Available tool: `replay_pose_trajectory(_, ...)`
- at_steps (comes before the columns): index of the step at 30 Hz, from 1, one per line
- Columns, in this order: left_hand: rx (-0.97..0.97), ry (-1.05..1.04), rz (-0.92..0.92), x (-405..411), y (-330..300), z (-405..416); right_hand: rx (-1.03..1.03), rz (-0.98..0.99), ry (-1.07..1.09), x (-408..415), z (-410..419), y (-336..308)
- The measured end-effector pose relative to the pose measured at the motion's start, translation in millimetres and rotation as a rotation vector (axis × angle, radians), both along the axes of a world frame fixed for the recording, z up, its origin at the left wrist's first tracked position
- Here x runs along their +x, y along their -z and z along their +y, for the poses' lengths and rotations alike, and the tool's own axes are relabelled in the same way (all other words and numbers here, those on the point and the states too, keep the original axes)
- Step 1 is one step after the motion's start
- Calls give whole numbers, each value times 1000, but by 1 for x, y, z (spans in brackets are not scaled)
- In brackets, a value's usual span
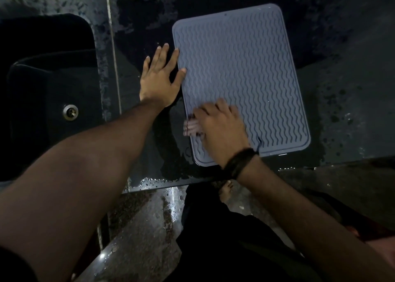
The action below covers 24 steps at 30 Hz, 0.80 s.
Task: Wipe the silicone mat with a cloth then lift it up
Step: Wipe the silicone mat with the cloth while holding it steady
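A grey-blue silicone mat [241,68] with wavy ridges lies flat on the dark wet counter. My left hand [159,78] rests flat with fingers spread at the mat's left edge, thumb and forefinger tips touching the mat. My right hand [220,127] presses down on the mat's near left corner, fingers closed over a small cloth [191,127] that pokes out pinkish at its left side. Most of the cloth is hidden under the hand. A dark band sits on my right wrist.
A dark sink [49,85] with a metal drain [70,111] lies to the left. The counter [342,110] is wet with droplets and its front edge runs just below the mat. Below it are a wet floor and my bare foot [226,191].
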<state>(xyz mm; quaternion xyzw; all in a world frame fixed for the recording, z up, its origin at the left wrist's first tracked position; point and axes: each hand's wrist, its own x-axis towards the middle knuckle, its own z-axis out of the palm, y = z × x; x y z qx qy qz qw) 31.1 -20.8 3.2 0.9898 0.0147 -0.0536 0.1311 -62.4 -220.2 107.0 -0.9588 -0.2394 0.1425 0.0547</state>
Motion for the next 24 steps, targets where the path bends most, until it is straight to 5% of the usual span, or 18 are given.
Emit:
replay_pose_trajectory(6,-12,-1,-12,-1,0,0,-135,3,-50,10,23,27)
replay_pose_trajectory(17,-22,-13,-13,-1,1,1,-56,190,-72,-62,-39,10)
replay_pose_trajectory(24,-31,-14,-25,-1,-1,0,59,9,-9,3,12,14)
